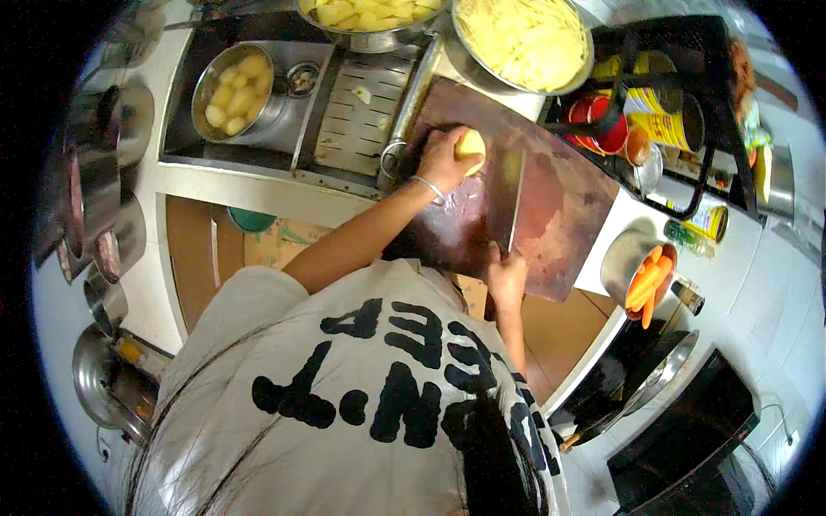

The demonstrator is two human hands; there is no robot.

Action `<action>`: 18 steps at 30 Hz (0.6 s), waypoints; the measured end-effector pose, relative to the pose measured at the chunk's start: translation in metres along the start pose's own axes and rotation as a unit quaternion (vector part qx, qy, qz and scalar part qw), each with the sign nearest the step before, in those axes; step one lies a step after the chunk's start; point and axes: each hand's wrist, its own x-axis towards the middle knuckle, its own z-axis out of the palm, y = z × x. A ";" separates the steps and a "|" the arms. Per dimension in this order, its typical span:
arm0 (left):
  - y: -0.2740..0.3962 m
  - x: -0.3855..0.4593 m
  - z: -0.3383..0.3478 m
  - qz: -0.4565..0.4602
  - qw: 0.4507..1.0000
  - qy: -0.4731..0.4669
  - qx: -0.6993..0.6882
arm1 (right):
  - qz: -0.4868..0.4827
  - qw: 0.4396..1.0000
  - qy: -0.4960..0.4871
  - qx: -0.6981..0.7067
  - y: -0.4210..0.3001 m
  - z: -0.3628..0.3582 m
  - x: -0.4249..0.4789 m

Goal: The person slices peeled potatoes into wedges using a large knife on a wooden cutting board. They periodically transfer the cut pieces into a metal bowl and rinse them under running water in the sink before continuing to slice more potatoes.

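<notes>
My left hand [444,155] grips a peeled potato [471,151] above the left part of a dark reddish-brown cutting board [558,219]. My right hand [506,274] is closed around the handle of a cleaver [506,193], near the board's front edge. The blade points away from me, its broad side partly facing the potato, with a gap between the two. Whether the potato touches the board is hidden by my fingers. A wet sheen lies on the board just below my left hand.
A metal bowl of peeled potatoes in water [235,97] stands in the sink [284,138]. Behind the board are bowls of sliced potato [371,14] and shredded potato [524,42]. A black rack [700,171] holds cans at the right, beyond a pot of carrots [648,284].
</notes>
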 end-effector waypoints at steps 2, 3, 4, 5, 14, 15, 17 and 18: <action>-0.017 0.001 0.004 -0.056 0.991 0.006 -0.119 | 0.003 1.000 -0.009 0.026 -0.015 -0.001 -0.002; -0.004 0.001 -0.013 -0.113 0.980 -0.013 -0.161 | 0.014 0.999 -0.028 0.040 -0.024 -0.004 -0.002; -0.006 0.000 -0.018 -0.112 0.964 -0.021 -0.242 | -0.008 0.999 -0.031 0.031 -0.024 0.001 -0.001; -0.003 -0.006 -0.020 -0.165 0.932 -0.035 -0.320 | -0.016 0.999 -0.028 0.040 -0.026 0.002 -0.002; -0.010 -0.008 -0.015 -0.163 0.929 -0.022 -0.332 | -0.063 0.997 -0.029 -0.016 -0.046 -0.006 -0.005; -0.011 -0.008 -0.014 -0.161 0.931 -0.023 -0.327 | -0.063 0.997 -0.028 -0.020 -0.045 -0.004 -0.003; -0.014 -0.009 -0.014 -0.160 0.933 -0.022 -0.322 | -0.064 0.997 -0.027 -0.027 -0.045 0.002 0.005; -0.013 -0.010 -0.013 -0.160 0.933 -0.022 -0.321 | -0.062 0.997 -0.028 -0.026 -0.051 0.003 0.010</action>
